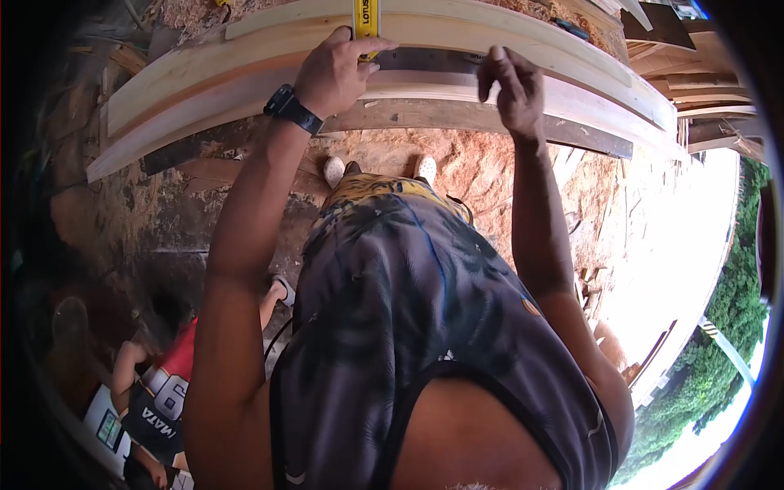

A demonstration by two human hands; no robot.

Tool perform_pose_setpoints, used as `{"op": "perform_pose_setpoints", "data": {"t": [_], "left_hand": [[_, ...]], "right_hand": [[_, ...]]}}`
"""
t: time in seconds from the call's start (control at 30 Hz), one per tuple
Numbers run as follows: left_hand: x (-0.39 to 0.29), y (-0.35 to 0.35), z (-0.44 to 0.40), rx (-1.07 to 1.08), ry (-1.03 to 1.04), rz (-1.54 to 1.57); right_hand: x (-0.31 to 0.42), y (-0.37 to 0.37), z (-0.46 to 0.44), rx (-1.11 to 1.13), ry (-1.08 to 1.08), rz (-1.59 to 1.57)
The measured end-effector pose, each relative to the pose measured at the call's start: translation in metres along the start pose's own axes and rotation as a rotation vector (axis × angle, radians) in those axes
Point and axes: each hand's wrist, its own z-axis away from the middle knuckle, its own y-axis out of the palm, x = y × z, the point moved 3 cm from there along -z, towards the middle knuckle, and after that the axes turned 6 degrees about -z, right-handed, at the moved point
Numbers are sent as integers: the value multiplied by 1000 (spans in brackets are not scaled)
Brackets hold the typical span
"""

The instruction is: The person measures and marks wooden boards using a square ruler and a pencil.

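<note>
My left hand [336,72], with a black watch on its wrist, is closed around the lower end of a yellow-handled try square [367,18] marked LOTUS. The square's dark metal blade [429,62] runs rightward along the pale wooden planks [269,57]. At the far end of the blade is my right hand [516,88], its fingers curled and pinched together. Whatever may be between those fingers is too small to make out. Several long planks lie side by side under both hands.
Wood shavings [482,151] cover the ground around my shoes [335,170]. Stacked lumber [710,94] stands at the right. Behind me at lower left, a person in a red and black jersey [167,392] is near a lit screen [109,427].
</note>
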Motion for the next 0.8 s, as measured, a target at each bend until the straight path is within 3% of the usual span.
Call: {"op": "perform_pose_setpoints", "data": {"t": [0.1, 0.2, 0.33, 0.5, 0.8], "left_hand": [[-3, 1, 4, -60, 16, 4], [-6, 1, 7, -99, 19, 12], [-6, 0, 6, -92, 3, 7], [-1, 4, 7, -119, 32, -4], [2, 8, 6, -130, 31, -13]], "right_hand": [[-4, 40, 0, 128, 113, -24], [-21, 56, -6, 177, 7, 24], [-18, 57, -10, 191, -20, 116], [-26, 53, -10, 257, 121, 87], [-32, 57, -6, 254, 18, 107]]}}
